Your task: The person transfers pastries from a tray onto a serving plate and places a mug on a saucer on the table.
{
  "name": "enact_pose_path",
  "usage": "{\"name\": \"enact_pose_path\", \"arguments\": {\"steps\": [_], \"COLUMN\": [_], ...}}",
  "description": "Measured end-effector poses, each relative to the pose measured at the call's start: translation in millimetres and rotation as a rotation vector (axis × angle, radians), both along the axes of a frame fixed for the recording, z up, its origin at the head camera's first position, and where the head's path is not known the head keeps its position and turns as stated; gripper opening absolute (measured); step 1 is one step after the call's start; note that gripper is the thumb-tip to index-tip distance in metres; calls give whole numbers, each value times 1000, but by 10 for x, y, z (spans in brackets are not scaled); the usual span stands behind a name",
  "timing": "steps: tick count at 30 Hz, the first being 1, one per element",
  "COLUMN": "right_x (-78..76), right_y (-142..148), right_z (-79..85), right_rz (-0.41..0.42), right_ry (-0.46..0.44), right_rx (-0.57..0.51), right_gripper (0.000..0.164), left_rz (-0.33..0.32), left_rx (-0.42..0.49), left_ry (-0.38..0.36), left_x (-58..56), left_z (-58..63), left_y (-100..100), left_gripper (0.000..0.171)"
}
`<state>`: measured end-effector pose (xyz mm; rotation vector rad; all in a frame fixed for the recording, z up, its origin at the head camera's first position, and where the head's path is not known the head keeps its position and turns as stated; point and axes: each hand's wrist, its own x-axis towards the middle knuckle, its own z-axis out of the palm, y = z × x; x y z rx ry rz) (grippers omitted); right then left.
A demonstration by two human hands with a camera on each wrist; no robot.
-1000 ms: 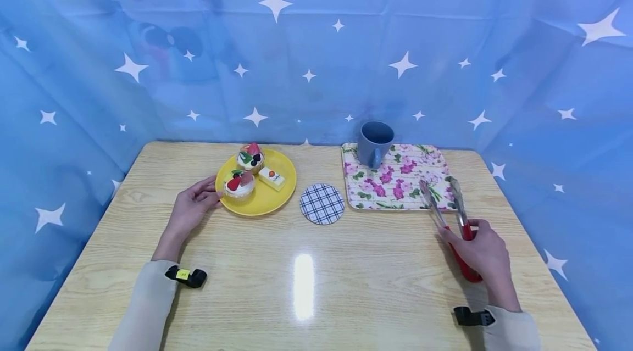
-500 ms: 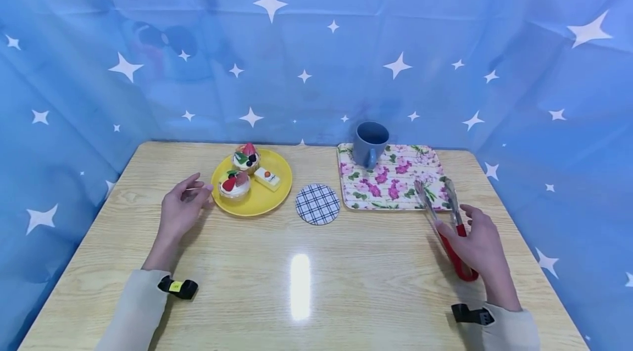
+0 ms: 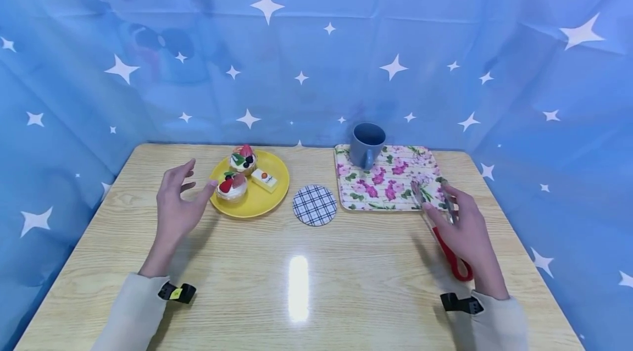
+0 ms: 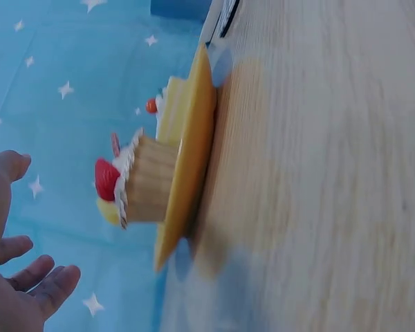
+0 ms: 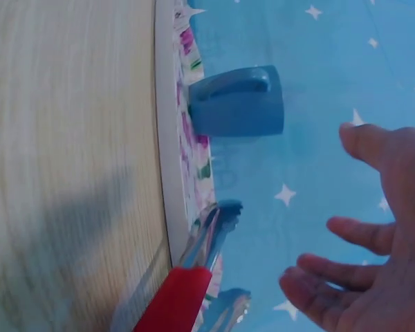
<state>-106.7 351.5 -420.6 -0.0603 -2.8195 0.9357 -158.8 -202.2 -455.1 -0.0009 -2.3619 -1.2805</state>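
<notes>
My left hand (image 3: pixel 179 205) hovers with spread fingers beside the left rim of a yellow plate (image 3: pixel 269 197), holding nothing. On that plate sit two fruit-topped cupcakes (image 3: pixel 231 187) and a small yellow-white cake piece (image 3: pixel 264 180). Over a pair of red-handled metal tongs (image 3: pixel 452 256) floats my right hand (image 3: pixel 465 233), partly covering them in the head view. The right wrist view shows its fingers apart from the tongs (image 5: pixel 176 297). The tong tips lie on the front right of a floral tray (image 3: pixel 363 200), with the handles on the table.
A blue-grey mug (image 3: pixel 367 145) stands upright at the tray's back left, handle facing the front. Between plate and tray lies a round checked coaster (image 3: pixel 314 205). A blue star-patterned curtain (image 3: pixel 296 93) hangs behind the wooden table (image 3: pixel 237 274).
My left hand has left the plate's rim, rising and opening. My right hand has let go of the tongs and lifted above them. The head view has shifted slightly.
</notes>
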Motion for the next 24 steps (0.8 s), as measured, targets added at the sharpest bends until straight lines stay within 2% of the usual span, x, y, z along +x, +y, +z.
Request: {"name": "enact_pose_path", "arguments": {"steps": [4,8,13,19,24], "right_x": [-49,-88,-142,-232,-303], "right_y": [-68,-109,-171,-246,-298], "right_z": [17,15,7,10,17], "right_rz": [0,1,43,94,106], "right_ry": [-6,-21,-2,31,19], "right_rx": [-29,-54,-51,-67,-68], "right_gripper": [77,77,74,70,71], "left_rz": [-41,-77,-115,-191,-272], "left_rx": [-62,-116,-159,-153,-137], "left_ry": [38,7,-19,12,-5], "left_x": [47,101,147,156,179], "left_z": [59,101,107,61,26], "left_y": [109,237,356,486,637], "left_gripper": [68,70,74,73,74]}}
